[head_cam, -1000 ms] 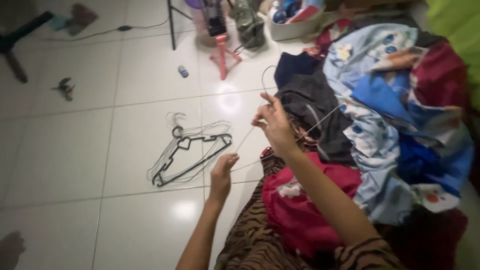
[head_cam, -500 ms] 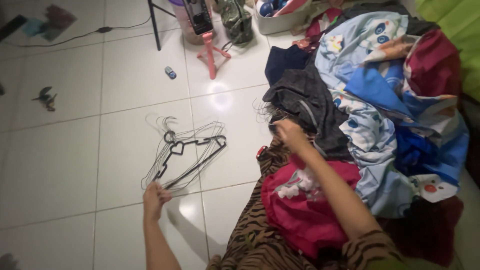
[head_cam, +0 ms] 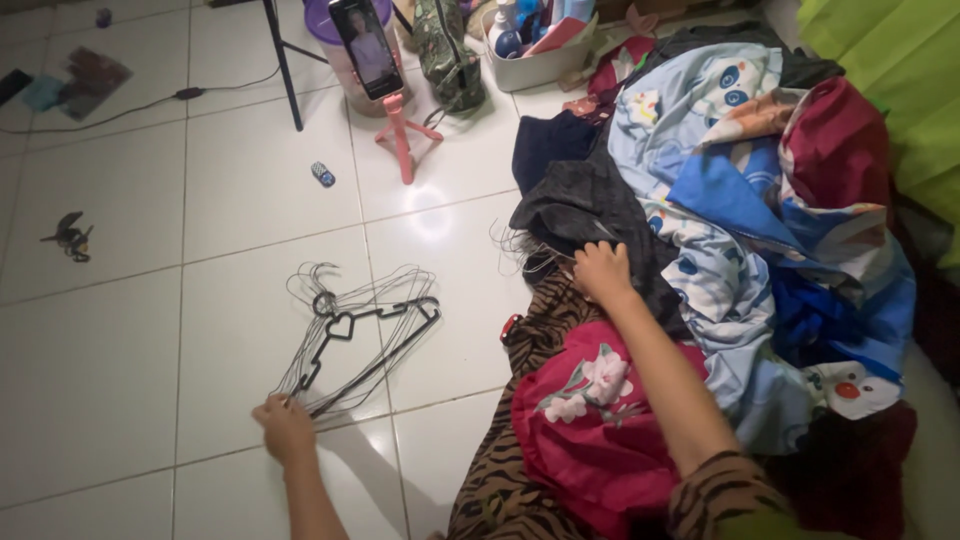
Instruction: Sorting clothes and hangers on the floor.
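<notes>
Wire hangers (head_cam: 355, 325) lie bunched on the white tile floor (head_cam: 130, 340), and the left hand (head_cam: 283, 428) pinches their lower corner; lifting slowly should avoid tangles. Whether the right hand (head_cam: 600, 270), on the dark garment (head_cam: 590, 205), has closed, I cannot tell.

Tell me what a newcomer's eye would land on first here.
First comes the big heap of clothes filling the right side, bright blue, red and pink on a white tiled floor. The right hand rests at its near edge on a dark garment. At lower left, the left hand touches a bundle of wire hangers on the tiles, and a phone on a pink stand rises at top centre.
</notes>
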